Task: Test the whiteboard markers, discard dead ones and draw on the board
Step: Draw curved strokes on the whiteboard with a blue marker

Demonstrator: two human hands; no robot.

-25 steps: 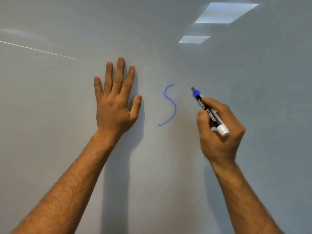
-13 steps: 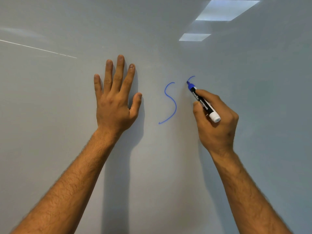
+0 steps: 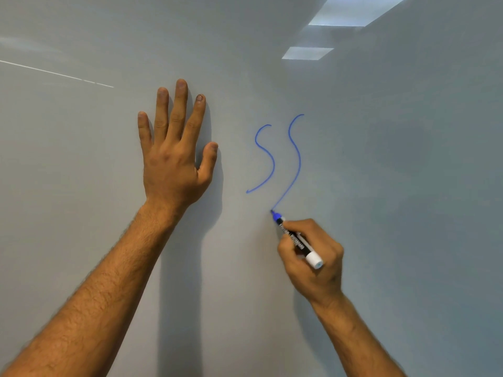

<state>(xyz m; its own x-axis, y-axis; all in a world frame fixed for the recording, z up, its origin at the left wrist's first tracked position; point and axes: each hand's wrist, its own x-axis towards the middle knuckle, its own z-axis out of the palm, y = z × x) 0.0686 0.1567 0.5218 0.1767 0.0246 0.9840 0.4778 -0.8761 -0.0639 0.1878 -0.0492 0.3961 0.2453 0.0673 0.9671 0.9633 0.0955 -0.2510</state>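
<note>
**Second blue curve finished: this marker works**

Nearest me, my right hand point(image 3: 313, 257) pinches the blue whiteboard marker point(image 3: 298, 239) between thumb and curled fingers, white butt end pointing back toward my wrist. Half a second ago that hand was up high, with only a short hook of ink above the tip. It has since swept down, and the tip now touches the whiteboard point(image 3: 408, 186) at the bottom end of a new, long S-shaped stroke point(image 3: 298, 159) that runs up and away from my knuckles.

Just left of the new stroke, and apart from it, sits the first S-curve point(image 3: 269, 156), unchanged. Beyond that, further left, my left hand point(image 3: 174, 159) has stayed where it was, fingers straight and slightly spread, palm flat against the board to brace me.

The new line is as solid and even as the first, with no skipping or fading that I can see. I judge this marker good: it needs no discarding, and I can carry on drawing with it. Above my hands, the board's gloss reflects two ceiling light panels point(image 3: 307, 53).
</note>
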